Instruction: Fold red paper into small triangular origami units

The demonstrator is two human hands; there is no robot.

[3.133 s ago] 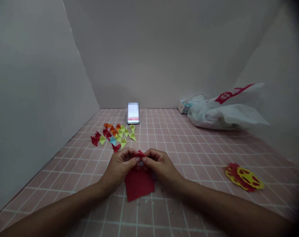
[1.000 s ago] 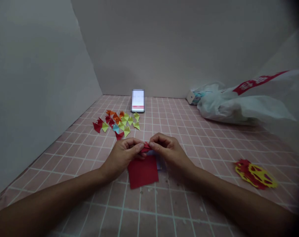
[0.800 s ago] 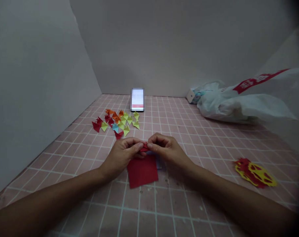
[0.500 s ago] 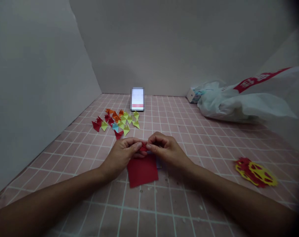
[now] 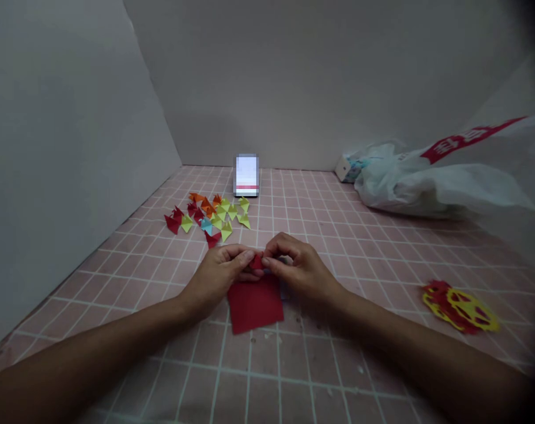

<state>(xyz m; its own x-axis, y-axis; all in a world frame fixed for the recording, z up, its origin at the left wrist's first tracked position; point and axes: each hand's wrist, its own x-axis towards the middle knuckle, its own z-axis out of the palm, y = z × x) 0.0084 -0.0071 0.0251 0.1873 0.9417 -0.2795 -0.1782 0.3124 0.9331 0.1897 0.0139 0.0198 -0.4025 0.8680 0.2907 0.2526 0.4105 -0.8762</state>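
Observation:
Between both hands is a small folded piece of red paper (image 5: 257, 261), mostly covered by fingers. My left hand (image 5: 221, 268) pinches its left side, thumb on top. From the right, my right hand (image 5: 296, 263) grips its edge between thumb and bent forefinger. Just below them a flat sheet of red paper (image 5: 255, 306) lies on the table, its far edge hidden under the hands. Beyond my left hand sits a group of small folded paper figures (image 5: 208, 217) in red, orange, yellow-green and light blue.
A phone (image 5: 246, 175) with a blurred screen stands near the back wall. At the right lie a white plastic bag (image 5: 408, 185) and a box (image 5: 349, 168). Red and yellow cut-out shapes (image 5: 461, 307) rest at the near right. White walls bound the pink tiled tabletop (image 5: 170, 377).
The small folded red paper sits at a slightly different angle between the fingers. Both hands keep nearly the same place, and the view has shifted a little.

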